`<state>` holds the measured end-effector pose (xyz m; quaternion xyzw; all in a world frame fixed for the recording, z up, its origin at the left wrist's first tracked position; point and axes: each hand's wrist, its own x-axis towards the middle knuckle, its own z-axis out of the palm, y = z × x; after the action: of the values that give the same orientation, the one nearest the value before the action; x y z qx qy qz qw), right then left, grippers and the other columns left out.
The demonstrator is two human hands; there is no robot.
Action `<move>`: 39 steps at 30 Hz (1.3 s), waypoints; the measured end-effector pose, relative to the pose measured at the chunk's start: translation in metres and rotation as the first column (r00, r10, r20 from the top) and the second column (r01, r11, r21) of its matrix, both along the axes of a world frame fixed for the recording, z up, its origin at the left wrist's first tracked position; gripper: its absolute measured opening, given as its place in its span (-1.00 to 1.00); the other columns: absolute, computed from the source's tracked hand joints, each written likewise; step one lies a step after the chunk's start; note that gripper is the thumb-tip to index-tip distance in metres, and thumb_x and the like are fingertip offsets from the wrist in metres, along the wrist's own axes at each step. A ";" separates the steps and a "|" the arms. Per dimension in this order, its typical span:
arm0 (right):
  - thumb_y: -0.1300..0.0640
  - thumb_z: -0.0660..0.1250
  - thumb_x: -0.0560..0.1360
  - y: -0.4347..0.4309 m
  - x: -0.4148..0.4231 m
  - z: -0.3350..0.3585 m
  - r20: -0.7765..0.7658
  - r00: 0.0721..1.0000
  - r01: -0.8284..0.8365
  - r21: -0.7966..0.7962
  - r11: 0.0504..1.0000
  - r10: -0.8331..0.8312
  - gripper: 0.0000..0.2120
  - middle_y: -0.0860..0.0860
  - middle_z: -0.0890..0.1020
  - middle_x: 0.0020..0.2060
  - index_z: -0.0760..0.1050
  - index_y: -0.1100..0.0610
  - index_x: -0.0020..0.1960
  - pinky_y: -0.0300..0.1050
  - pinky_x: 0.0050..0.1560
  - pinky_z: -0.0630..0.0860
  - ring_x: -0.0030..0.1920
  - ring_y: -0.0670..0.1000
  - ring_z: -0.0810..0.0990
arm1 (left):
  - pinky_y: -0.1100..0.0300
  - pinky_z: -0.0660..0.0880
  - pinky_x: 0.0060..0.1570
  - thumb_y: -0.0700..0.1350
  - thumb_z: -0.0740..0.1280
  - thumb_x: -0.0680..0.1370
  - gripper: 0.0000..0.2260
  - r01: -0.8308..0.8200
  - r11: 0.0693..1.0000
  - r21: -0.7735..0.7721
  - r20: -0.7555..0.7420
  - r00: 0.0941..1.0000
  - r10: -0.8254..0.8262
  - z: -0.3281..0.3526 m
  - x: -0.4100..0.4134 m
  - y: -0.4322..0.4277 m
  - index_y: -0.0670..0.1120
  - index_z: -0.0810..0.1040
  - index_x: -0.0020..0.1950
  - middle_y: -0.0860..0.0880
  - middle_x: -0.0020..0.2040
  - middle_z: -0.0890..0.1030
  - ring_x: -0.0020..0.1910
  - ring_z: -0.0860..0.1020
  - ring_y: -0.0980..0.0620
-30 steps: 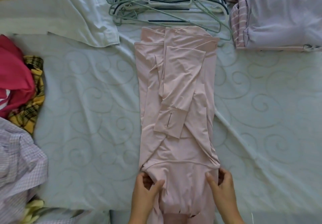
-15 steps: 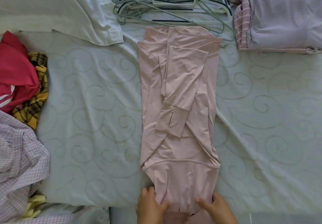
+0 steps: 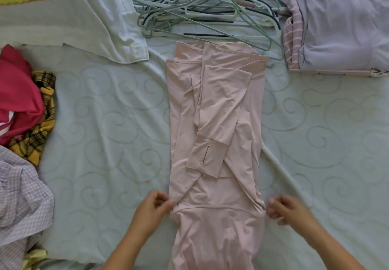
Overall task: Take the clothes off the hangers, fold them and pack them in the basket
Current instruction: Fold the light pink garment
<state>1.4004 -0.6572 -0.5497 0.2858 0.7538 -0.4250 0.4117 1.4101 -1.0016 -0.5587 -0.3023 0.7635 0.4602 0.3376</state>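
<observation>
A pale pink long-sleeved garment (image 3: 214,122) lies lengthwise on the bed, its sides folded inward and one cuffed sleeve laid diagonally across the middle. My left hand (image 3: 154,207) pinches the garment's left edge near its lower seam. My right hand (image 3: 287,210) pinches the right edge at the same height. A pile of empty hangers (image 3: 202,11) lies just beyond the garment's far end. No basket is in view.
A folded stack of lilac and pink-striped clothes (image 3: 336,27) sits at the far right. A pale blue shirt (image 3: 84,17) lies far left. Red (image 3: 19,93), yellow plaid (image 3: 37,131) and lilac checked (image 3: 21,202) clothes heap along the left edge of the bed (image 3: 105,122).
Both hands have moved from the lower middle of the garment outward to its left and right edges and now pinch the fabric there. The camera has shifted slightly.
</observation>
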 end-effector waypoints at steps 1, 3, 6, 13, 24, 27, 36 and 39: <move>0.21 0.29 0.53 0.001 -0.027 -0.002 -0.125 0.991 0.061 0.063 0.996 -0.052 -0.85 0.07 0.63 -0.34 0.51 0.18 -0.22 -0.17 -0.29 0.44 -0.28 0.06 0.55 | 0.28 0.41 -0.25 0.00 0.51 0.32 -0.72 -0.030 0.996 -0.079 -0.086 0.996 0.023 -0.003 -0.029 -0.002 -0.13 0.49 -0.21 -0.05 -0.25 0.60 -0.21 0.54 -0.01; 0.18 0.32 0.52 -0.001 -0.089 -0.009 -0.322 0.943 0.121 0.106 0.987 -0.081 -0.90 0.13 0.61 -0.24 0.53 0.19 -0.14 -0.22 -0.24 0.43 -0.23 0.08 0.53 | 0.23 0.35 -0.17 -0.15 0.45 0.43 -0.81 -0.070 0.975 -0.211 -0.250 0.968 0.015 -0.010 -0.091 -0.001 -0.18 0.48 -0.10 -0.09 -0.16 0.55 -0.14 0.49 -0.01; 0.08 0.37 0.49 -0.017 -0.183 -0.024 -0.424 0.865 0.281 -0.032 0.959 -0.267 -0.67 0.12 0.58 -0.02 0.46 0.25 0.15 -0.11 -0.02 0.48 -0.05 0.06 0.54 | 0.29 0.37 -0.10 -0.14 0.45 0.44 -0.63 -0.233 0.971 -0.054 -0.336 0.920 0.202 -0.020 -0.183 0.006 -0.26 0.44 0.15 -0.02 -0.12 0.50 -0.05 0.46 0.02; 0.06 0.51 0.35 -0.053 -0.310 -0.043 -0.269 0.806 0.442 -0.318 0.839 -0.527 -0.70 0.00 0.62 -0.11 0.56 0.10 0.03 -0.13 -0.09 0.49 -0.10 0.01 0.57 | 0.29 0.53 -0.36 -0.13 0.47 0.42 -0.73 -0.309 0.899 0.311 -0.194 0.905 0.379 -0.040 -0.306 0.027 -0.21 0.54 0.04 -0.09 -0.08 0.63 -0.20 0.59 0.03; 0.34 0.42 0.38 -0.036 -0.276 0.022 -0.703 0.708 -0.125 -0.225 0.966 -0.072 -0.56 -0.37 0.59 -0.42 0.40 0.22 0.23 -0.51 -0.17 0.45 -0.29 -0.40 0.54 | 0.22 0.56 -0.08 -0.33 0.48 0.30 -0.71 0.127 0.703 0.700 -0.289 0.950 0.116 0.022 -0.299 -0.007 -0.12 0.65 -0.02 -0.03 -0.15 0.68 -0.11 0.63 0.06; -0.30 0.25 0.44 -0.022 -0.216 0.030 -0.788 0.436 -0.513 0.178 0.840 0.433 -0.46 -0.20 0.64 -0.11 0.47 0.13 0.16 -0.38 -0.02 0.43 -0.10 -0.28 0.53 | 0.42 0.49 -0.21 -0.26 0.55 0.10 -0.57 0.437 0.771 0.464 -0.469 0.859 -0.205 0.024 -0.244 -0.029 0.18 0.67 -0.17 0.17 -0.28 0.65 -0.26 0.57 0.30; 0.18 0.10 0.48 0.000 -0.116 -0.027 -0.606 -0.115 -0.536 0.705 0.465 0.787 -0.65 0.09 0.43 0.27 0.37 0.12 0.26 -0.08 0.14 0.31 0.18 0.12 0.43 | 0.20 0.39 0.08 -0.25 0.17 0.41 -0.69 0.695 0.458 -0.554 -0.626 0.014 -0.780 -0.009 -0.130 -0.008 -0.05 0.44 0.12 -0.09 0.13 0.61 0.07 0.53 0.00; 0.12 0.12 0.55 -0.046 -0.121 -0.025 -0.698 -0.053 -0.435 0.659 0.613 0.714 -0.63 0.10 0.33 0.39 0.34 0.14 0.34 -0.08 0.37 0.21 0.37 0.10 0.33 | 0.08 0.25 0.32 -0.12 0.17 0.54 -0.68 0.533 0.597 -0.599 -0.653 0.107 -0.750 -0.023 -0.132 0.038 -0.09 0.39 0.30 -0.11 0.34 0.46 0.34 0.36 0.00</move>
<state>1.2791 -0.7030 -0.5748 -0.3275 0.9247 -0.1929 -0.0187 1.2786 -0.9636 -0.5820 0.3070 0.9141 0.2631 0.0298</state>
